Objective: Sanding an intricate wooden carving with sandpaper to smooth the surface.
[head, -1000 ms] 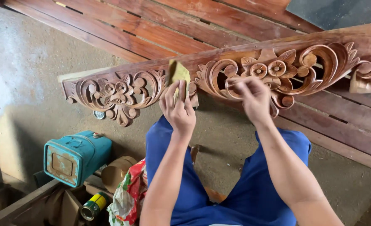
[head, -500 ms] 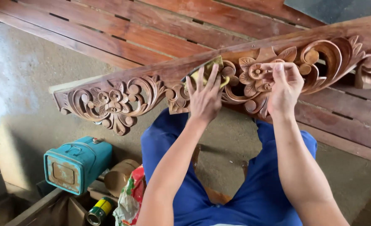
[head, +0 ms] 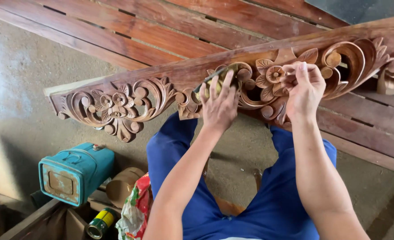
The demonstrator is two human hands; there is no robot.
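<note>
My left hand (head: 219,106) lies spread, fingers fanned and pressed flat over a folded piece of yellowish sandpaper (head: 221,75), pinning it against the carved wooden panel (head: 170,82). The paper sits on a scroll just left of the flower cluster (head: 270,78) at the panel's middle; only its top edge and a dark corner show past my fingertips. My right hand (head: 303,91) is curled, fingers bent in and bunched against the carving right beside the flowers. I cannot tell whether it pinches anything or only braces the wood.

The panel runs across in front of me, tilted, its left end lower and nearer, its right end rising toward the far right corner. It stands over my knees, which are in blue trousers (head: 268,195). Behind it lie reddish slatted boards (head: 161,31) on the concrete floor (head: 28,80).

As I judge it, I am in the middle of sanding the relief, working the scroll next to the flowers, with the leaf-and-flower group toward the left end (head: 112,104) not under either hand. The next stroke calls for keeping the paper folded tight under my fingertips so it follows the curve into the hollows, with light pressure so the crisp edges stay crisp, and a firm brace from the right hand so the panel does not rock.

Down at my near left sit a teal metal box (head: 74,171), a small yellow and green can (head: 97,222) and a red patterned bag (head: 137,211).
</note>
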